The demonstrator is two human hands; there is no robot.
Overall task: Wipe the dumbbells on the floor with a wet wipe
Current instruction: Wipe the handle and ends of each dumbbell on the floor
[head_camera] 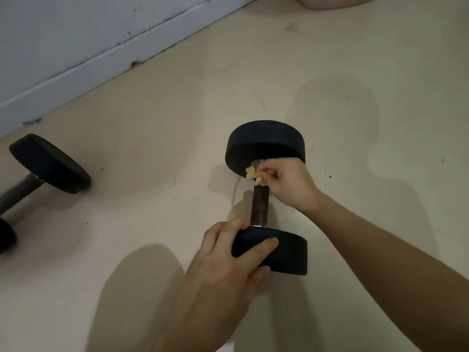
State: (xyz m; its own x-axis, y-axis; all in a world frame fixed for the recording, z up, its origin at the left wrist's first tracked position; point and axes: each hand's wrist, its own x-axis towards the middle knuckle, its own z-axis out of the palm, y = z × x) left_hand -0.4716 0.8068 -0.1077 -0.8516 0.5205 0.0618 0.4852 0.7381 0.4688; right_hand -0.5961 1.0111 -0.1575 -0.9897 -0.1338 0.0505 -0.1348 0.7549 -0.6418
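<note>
Two dumbbells lie on the floor (355,59). The centre dumbbell (264,196) runs near-to-far. The left hand (228,260) grips its near head; the right hand (289,184) pinches a crumpled wipe (253,175) against the handle's far end, nearest the unwiped collar. The second dumbbell (45,166) waits far left by the wall (76,29), with open floor between.

Left hand (228,255) gripping dumbbell (265,143), right hand (291,185) pinching wet wipe (253,175)

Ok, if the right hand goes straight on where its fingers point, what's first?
Likely the dark metal handle of the black round-headed dumbbell, which the crumpled pale wipe in the right hand seems to touch.
</note>
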